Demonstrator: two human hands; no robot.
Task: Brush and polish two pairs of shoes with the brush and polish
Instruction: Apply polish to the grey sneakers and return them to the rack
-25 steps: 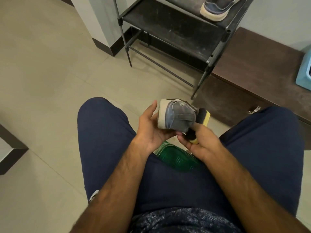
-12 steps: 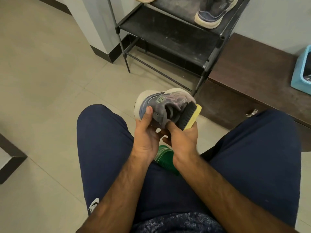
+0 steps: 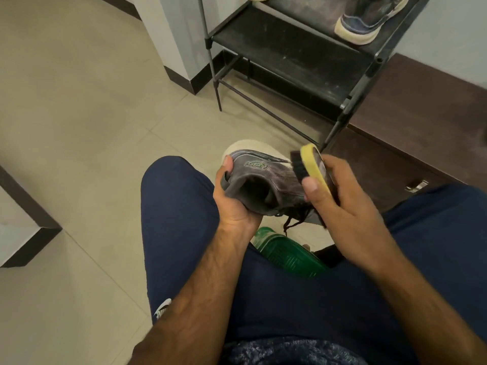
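Observation:
A grey sneaker (image 3: 266, 175) with a pale sole is held above my knees, its opening turned toward me. My left hand (image 3: 234, 204) grips it at the heel, thumb on the heel's outer side. My right hand (image 3: 340, 196) holds a yellow-backed brush (image 3: 311, 164) with black bristles, and the bristles lie against the sneaker's right side. A black lace hangs below the shoe. A second grey sneaker (image 3: 369, 19) stands on the shoe rack's upper shelf.
A black metal shoe rack (image 3: 290, 56) stands ahead, a dark wooden bench (image 3: 421, 122) to its right. A green plastic object (image 3: 287, 254) lies on the floor between my legs. Beige tiled floor (image 3: 79, 127) spreads to the left.
The sneaker has been turned so that its opening faces me. My right hand has moved the brush up along the shoe's right side. The view has tilted slightly upward.

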